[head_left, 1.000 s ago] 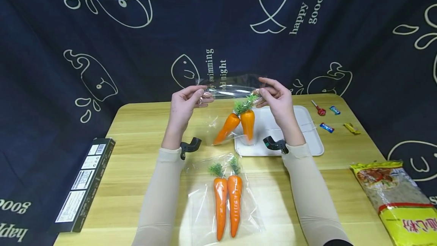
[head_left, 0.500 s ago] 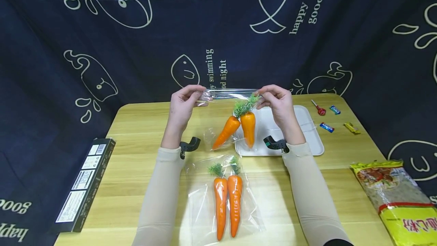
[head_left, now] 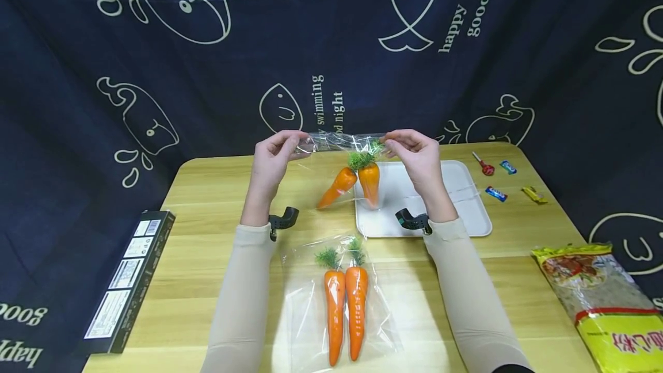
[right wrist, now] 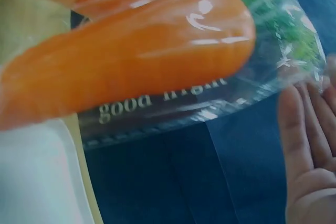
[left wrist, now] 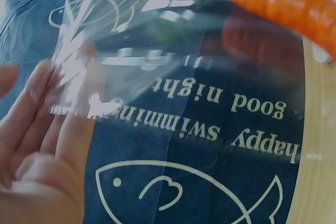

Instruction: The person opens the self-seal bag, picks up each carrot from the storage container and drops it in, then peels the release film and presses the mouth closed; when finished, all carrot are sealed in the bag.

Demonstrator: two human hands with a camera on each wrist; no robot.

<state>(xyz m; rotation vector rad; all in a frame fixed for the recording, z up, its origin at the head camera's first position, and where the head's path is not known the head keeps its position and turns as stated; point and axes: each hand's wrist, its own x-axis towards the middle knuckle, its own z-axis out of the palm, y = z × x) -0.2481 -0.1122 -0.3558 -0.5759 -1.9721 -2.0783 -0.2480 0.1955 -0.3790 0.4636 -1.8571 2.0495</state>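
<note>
A clear plastic bag (head_left: pixel 334 141) hangs over the back of the table, pinched at its upper left by my left hand (head_left: pixel 274 160) and at its upper right by my right hand (head_left: pixel 418 160). Two orange carrots with green tops are inside it: a tilted left carrot (head_left: pixel 338 187) and a more upright right carrot (head_left: pixel 370 182). In the left wrist view, the left hand (left wrist: pixel 44 135) lies along the crinkled film. The right wrist view has a carrot (right wrist: pixel 142 56) close up beside the right hand (right wrist: pixel 312 145). Both thumbs are mostly hidden in the wrist views.
A second clear bag (head_left: pixel 305 309) holding two carrots lies at the front. Behind the bag and right arm is a white tray (head_left: pixel 414 220). A lollipop (head_left: pixel 486 168), wrapped candies (head_left: pixel 496 193), a yellow food packet (head_left: pixel 595 298) and a black box (head_left: pixel 132 281) lie around.
My right hand has come down and its fingers have drawn together. The bag's top has narrowed from a wide mouth to a flatter band. Both hands and the bagged carrots have shifted slightly left.
</note>
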